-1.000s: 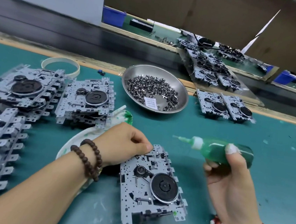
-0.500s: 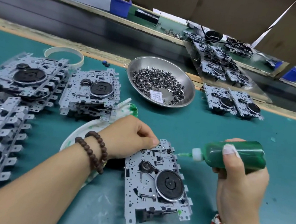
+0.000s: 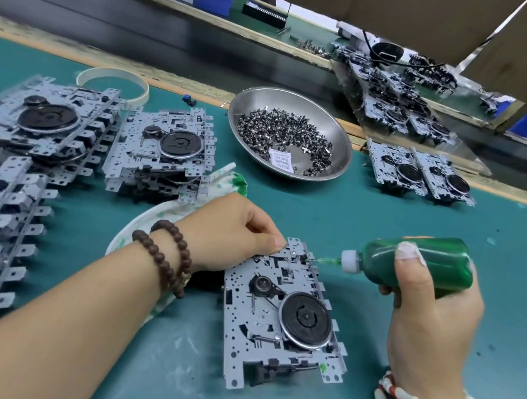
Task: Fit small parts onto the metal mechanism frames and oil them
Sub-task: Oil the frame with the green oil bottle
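Observation:
A grey metal mechanism frame [image 3: 279, 318] with a black flywheel lies on the green mat in front of me. My left hand [image 3: 232, 232] has its fingers curled and presses down on the frame's far left corner. My right hand [image 3: 433, 301] grips a green oil bottle [image 3: 418, 264] lying sideways. The bottle's thin nozzle touches the frame's far right edge. A steel bowl [image 3: 337, 132] behind the frame holds several small dark metal parts.
Stacks of mechanism frames [image 3: 163, 153] fill the left side of the mat. Two more frames [image 3: 420, 177] lie at the right behind the bowl. A white plate smeared with green [image 3: 142, 229] sits under my left wrist. A tape ring [image 3: 114, 78] lies at the far left.
My right hand has brought the oil bottle left and down until its nozzle meets the frame's far edge. My left hand stays on the frame's corner.

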Demonstrator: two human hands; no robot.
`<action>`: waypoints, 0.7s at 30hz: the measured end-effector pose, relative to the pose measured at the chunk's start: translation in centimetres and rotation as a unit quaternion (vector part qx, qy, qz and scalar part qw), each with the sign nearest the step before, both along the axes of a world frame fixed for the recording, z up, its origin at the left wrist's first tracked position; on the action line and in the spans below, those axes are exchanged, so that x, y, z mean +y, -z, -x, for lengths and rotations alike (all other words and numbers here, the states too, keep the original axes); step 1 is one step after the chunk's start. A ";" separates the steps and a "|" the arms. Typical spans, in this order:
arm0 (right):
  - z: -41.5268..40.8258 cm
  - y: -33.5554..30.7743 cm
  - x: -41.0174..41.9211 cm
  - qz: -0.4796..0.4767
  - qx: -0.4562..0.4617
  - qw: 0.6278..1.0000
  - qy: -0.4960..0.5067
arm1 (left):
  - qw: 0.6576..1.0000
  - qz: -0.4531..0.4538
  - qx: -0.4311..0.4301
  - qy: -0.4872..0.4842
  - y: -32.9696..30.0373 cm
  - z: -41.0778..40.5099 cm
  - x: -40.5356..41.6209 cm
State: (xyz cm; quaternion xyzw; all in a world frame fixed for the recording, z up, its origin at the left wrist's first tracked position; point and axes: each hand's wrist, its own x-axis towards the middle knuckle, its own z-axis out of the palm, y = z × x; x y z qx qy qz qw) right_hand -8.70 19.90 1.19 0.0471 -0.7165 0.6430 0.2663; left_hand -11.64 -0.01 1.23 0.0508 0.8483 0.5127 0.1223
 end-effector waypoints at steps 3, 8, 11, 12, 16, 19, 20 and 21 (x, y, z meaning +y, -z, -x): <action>0.1 0.1 0.1 -0.006 0.001 1.000 -0.002 | 1.000 -0.003 -0.001 -0.004 0.0 0.0 0.0; 0.1 0.2 0.2 -0.010 0.003 1.000 -0.002 | 1.000 -0.008 -0.004 -0.006 0.0 0.0 0.1; 0.0 0.2 0.1 -0.018 0.007 1.000 -0.003 | 1.000 -0.013 -0.009 -0.005 -0.1 -0.1 0.1; 0.0 0.2 0.1 -0.020 0.008 1.000 -0.003 | 1.000 -0.012 -0.008 -0.005 -0.1 -0.1 0.1; 0.0 0.3 0.1 -0.018 0.012 1.000 -0.006 | 1.000 -0.008 -0.007 -0.005 -0.1 0.0 0.1; 0.1 0.3 0.1 -0.016 0.013 1.000 -0.006 | 1.000 -0.008 -0.006 -0.006 -0.1 -0.1 0.1; 0.1 0.3 0.1 -0.016 0.014 1.000 -0.006 | 1.000 -0.009 -0.005 -0.006 -0.1 -0.1 0.1; 0.1 0.3 0.1 -0.016 0.015 1.000 -0.006 | 1.000 -0.010 -0.005 -0.006 -0.1 -0.1 0.0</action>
